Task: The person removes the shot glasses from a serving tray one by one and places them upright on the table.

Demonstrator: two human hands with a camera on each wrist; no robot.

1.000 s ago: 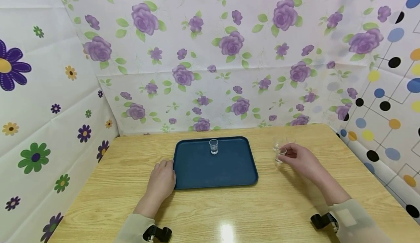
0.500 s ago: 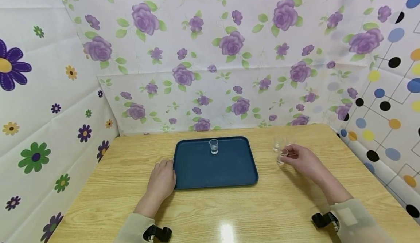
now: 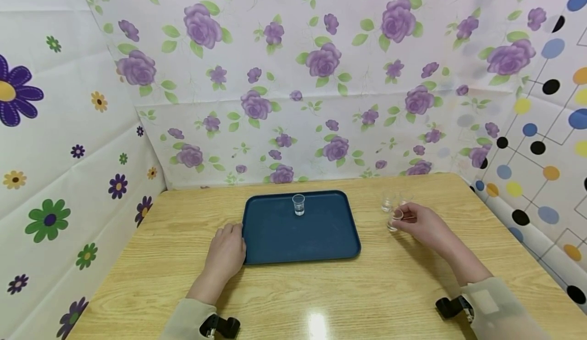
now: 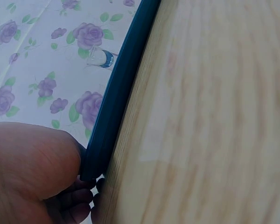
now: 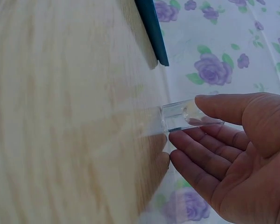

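My right hand (image 3: 424,223) pinches a small clear shot glass (image 3: 393,223) between thumb and fingers, right of the tray. In the right wrist view this glass (image 5: 175,116) has its base at the wood surface, close to or touching it. Just behind it stand two more clear glasses, one shot glass (image 3: 387,204) and one (image 3: 405,197) partly hidden by the hand. My left hand (image 3: 225,253) rests on the table against the left rim of a dark blue tray (image 3: 302,243), fingers loosely bent. On the tray, near its back edge, another shot glass (image 3: 298,205) stands upright.
The light wooden table (image 3: 302,299) ends at the back against a rose-patterned cloth (image 3: 293,75). A flowered cloth (image 3: 59,177) borders the left side and a dotted cloth (image 3: 545,141) the right. Black cameras sit on both wrists.
The right hand and its shot glass have shifted slightly right and toward me, away from the glasses behind. The left hand and the tray have not moved.
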